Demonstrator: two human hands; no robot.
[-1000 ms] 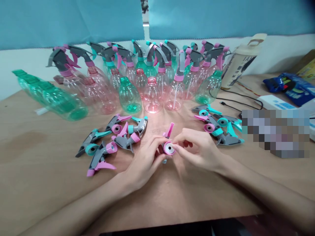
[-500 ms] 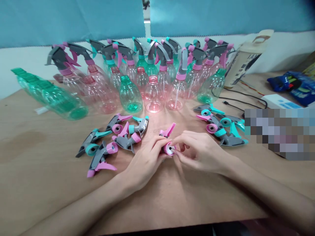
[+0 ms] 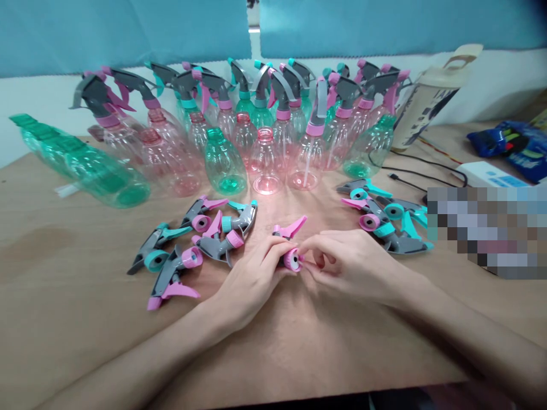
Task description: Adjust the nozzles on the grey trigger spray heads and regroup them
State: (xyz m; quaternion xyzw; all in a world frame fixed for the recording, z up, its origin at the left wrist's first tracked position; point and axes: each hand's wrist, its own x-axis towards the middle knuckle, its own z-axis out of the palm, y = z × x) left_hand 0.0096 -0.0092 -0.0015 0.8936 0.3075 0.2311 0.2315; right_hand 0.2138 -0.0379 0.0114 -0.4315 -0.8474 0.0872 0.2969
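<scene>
Gripping the pink-and-gray spray head (image 3: 290,261) near the front middle of the smooth brown tabletop (image 3: 273,353), our left hand (image 3: 256,270) had fingers and thumb pressed around it, its trigger pointing away from us. Our right hand (image 3: 352,259) had thumb and forefinger drawn close at the edge of the round pink collar, touching it, though we could not tell whether they pinched the rim or something thin. Just beyond, we counted five loose spray heads (image 3: 220,246) on the left, three with pink collars and two with teal, and four more heads (image 3: 404,245) on the right, three teal and one pink, all glossy hard plastic. Past these we saw one open green bottle (image 3: 225,165) and one open pink bottle (image 3: 265,165) side by side, both see-through, ribbed and pear-shaped. At far left, open green bottles (image 3: 128,188) overlapped too much to count. On the right lay black cables (image 3: 392,177), a white box (image 3: 491,173) and a crinkled blue packet (image 3: 519,151). Behind, the front bottles blocked our view of many headed bottles (image 3: 305,159), beside a tall cream flask (image 3: 431,105); a blue sheet (image 3: 128,34) hung at the back.
</scene>
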